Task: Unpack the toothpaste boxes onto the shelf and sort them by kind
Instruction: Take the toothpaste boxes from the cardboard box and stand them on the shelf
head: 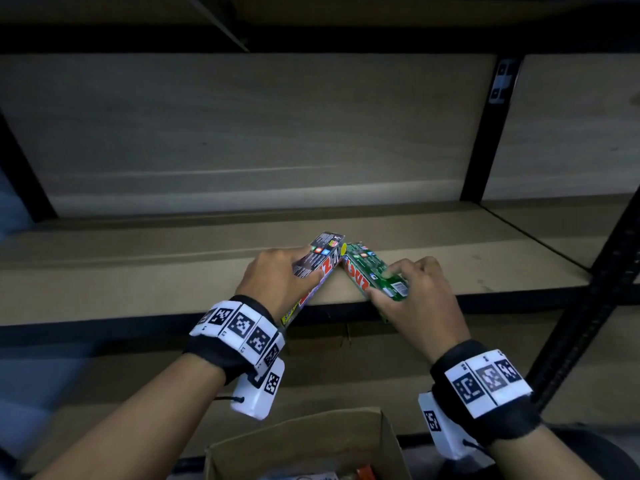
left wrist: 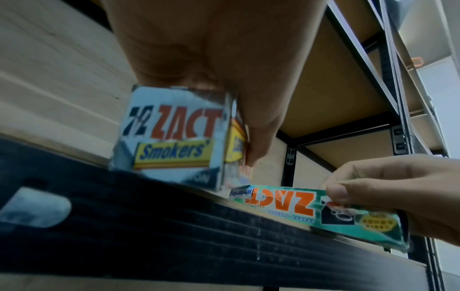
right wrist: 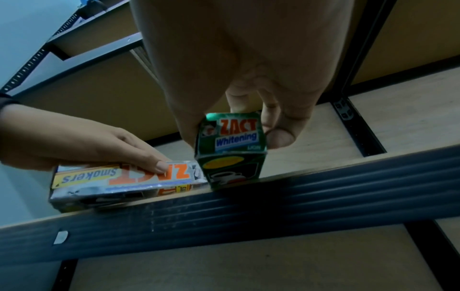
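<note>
My left hand [head: 277,275] grips a silver Zact Smokers toothpaste box [head: 320,263] by its sides over the front edge of the shelf [head: 138,271]. My right hand [head: 408,289] grips a green Zact Whitening box [head: 372,271] the same way. The far ends of the two boxes meet in a V on the shelf board, and their near ends stick out past the edge. The left wrist view shows the silver box [left wrist: 171,137] end-on and the green box [left wrist: 318,208] sideways. In the right wrist view the green box [right wrist: 231,143] is end-on, with the silver box [right wrist: 124,181] to its left.
An open cardboard carton [head: 304,445] with more packs inside stands below my hands. Black metal uprights [head: 485,133] frame the shelf bay on the right, with another bay beyond. A lower shelf board [head: 104,368] lies beneath the front rail [head: 104,332].
</note>
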A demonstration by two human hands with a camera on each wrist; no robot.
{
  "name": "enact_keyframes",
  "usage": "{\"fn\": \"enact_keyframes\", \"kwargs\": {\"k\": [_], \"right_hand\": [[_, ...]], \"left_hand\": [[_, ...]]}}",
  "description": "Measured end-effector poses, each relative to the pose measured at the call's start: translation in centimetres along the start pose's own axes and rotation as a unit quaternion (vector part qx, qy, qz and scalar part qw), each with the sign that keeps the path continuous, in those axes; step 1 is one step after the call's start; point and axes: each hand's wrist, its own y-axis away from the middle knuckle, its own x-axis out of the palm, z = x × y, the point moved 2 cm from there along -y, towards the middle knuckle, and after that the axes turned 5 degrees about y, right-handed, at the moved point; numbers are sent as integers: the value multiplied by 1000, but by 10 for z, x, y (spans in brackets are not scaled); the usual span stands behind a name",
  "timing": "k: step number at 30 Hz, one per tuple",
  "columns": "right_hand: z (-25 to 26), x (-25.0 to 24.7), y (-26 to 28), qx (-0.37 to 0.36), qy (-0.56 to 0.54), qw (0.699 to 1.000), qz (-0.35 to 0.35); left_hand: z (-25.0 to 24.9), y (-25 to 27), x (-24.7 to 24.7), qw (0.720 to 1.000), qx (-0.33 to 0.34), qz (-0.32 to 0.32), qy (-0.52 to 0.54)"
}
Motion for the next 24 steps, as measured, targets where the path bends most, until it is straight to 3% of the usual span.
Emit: {"fn": "enact_keyframes", "kwargs": {"k": [4, 10, 16, 20, 24], "right_hand": [[5, -6, 3, -20, -9, 998, 54], [7, -22, 14, -130, -31, 980, 146], [10, -20, 13, -155, 10, 984, 93], [10, -22, 7, -154, 18, 984, 87], [12, -26, -2, -144, 44, 983, 106]], "left_hand": [[-3, -2, -2, 1000, -7, 25, 11], [-6, 2, -13, 990, 49, 132, -8], [0, 7, -29, 949, 78, 306, -10], [9, 3, -36, 943, 100, 317, -22], [8, -4, -34, 947, 76, 311, 1]]}}
